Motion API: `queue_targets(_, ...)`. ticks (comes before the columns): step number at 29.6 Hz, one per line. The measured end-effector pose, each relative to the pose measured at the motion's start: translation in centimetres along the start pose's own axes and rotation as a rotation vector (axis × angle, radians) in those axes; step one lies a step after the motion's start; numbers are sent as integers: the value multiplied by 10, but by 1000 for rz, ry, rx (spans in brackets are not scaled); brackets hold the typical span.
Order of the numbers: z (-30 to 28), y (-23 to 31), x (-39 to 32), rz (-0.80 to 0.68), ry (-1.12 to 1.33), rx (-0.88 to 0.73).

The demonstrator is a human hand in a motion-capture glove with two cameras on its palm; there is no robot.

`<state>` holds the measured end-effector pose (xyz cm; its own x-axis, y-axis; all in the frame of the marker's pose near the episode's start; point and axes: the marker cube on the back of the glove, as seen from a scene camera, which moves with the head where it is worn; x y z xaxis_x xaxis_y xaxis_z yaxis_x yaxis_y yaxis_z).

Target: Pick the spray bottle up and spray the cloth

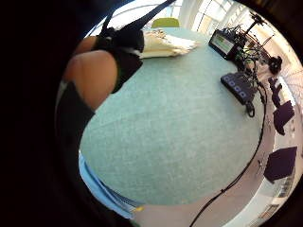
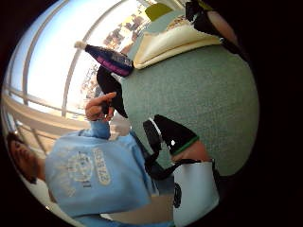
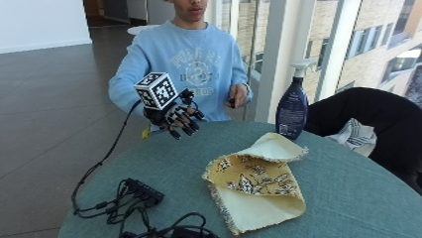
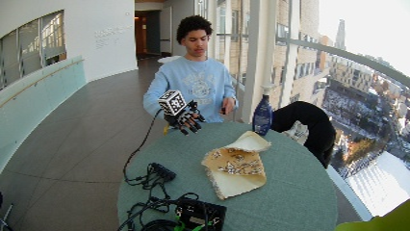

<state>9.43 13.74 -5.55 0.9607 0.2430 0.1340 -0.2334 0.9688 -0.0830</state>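
Gloved right hand (image 3: 177,118) hangs in the air above the near edge of the round green bench (image 3: 165,168), fingers (image 3: 186,124) spread and slack, holding nothing. Bare left hand (image 3: 235,95) raised at the chest, away from the task things.

Spray bottle (image 3: 292,106) (dark blue, white trigger head) stands upright at the bench's far rim by the window, well apart from the gloved hand. Yellow patterned cloth (image 3: 258,186) lies folded mid-bench, between hand and bottle; one flap reaches up close to the bottle's foot. Thumb-side palm view shows the bottle (image 2: 112,60) beyond the cloth (image 2: 168,43).

Step in hand, as I judge it: the reach, not yet closed on anything.

To do it well:
- carry the hand over the cloth, not through it, so the fold is not dragged
- take the bottle at the neck under the trigger, forefinger free for the lever
- lift straight up; tall, narrow body looks easy to tip
- turn the nozzle toward the cloth before squeezing

A cable box (image 3: 146,192) sits on the bench near the front edge, out of the path
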Motion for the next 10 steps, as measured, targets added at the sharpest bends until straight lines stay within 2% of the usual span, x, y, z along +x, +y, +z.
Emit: queue_targets(10, 6, 8, 4, 12, 16, -2)
